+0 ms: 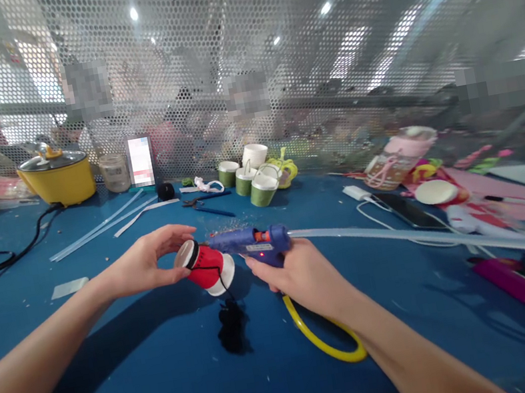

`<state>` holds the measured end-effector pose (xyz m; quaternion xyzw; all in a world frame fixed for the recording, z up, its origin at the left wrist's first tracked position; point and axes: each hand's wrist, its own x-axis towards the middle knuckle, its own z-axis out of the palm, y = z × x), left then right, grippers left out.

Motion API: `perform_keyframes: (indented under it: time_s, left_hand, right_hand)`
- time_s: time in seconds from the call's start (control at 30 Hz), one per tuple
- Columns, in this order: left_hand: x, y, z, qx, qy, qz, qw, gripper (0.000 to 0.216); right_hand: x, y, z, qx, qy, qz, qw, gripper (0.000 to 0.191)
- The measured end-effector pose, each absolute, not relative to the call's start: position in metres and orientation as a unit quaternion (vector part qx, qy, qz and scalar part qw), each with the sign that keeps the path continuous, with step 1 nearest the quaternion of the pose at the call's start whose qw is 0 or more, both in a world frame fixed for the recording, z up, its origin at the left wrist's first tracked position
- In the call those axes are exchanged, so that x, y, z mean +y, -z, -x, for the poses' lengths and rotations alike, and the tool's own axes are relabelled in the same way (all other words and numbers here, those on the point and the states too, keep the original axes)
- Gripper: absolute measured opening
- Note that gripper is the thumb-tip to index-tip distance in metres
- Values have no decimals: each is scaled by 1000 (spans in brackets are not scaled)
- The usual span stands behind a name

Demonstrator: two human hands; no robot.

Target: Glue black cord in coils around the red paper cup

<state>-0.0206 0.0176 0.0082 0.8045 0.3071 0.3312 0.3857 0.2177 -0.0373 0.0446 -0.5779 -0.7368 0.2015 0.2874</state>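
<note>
Red cup (207, 276) in left hand (154, 259) beside glue gun (249, 243)

The cup (204, 276) is red with a black band (192, 255) and white rim (228, 272), its yarn (232, 328) black; the glue gun (237, 238) blue with orange parts (263, 237), the glue stick (375, 231) whitish; the loop (326, 347) and pot (70, 184) yellow, the worktop (163, 383) blue, the mesh screen (287, 22) grey, dotted with holes
</note>
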Motion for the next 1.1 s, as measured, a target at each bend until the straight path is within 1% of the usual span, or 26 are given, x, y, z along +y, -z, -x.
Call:
perform_keyframes:
  time_s: [0.2,0.43,0.73,1.0,1.1]
  left_hand:
    - [16,-9,20,307,-332,-798,398,51]
    - [16,-9,19,298,-342,-792,409,50]
    - [15,-11,19,305,-338,-786,418,50]
    - [17,-10,21,300,-332,-795,409,51]
    - [18,-10,21,305,-329,-799,401,52]
  right_hand:
    - [-38,-46,-218,-729,-226,580,284,28]
    - [-37,-46,-218,-741,-196,577,283,28]
    - [-40,-43,-219,-766,-154,560,277,24]
    - [-42,-43,-216,-754,-166,567,289,22]
    - [-43,-44,-216,-750,-169,575,281,25]
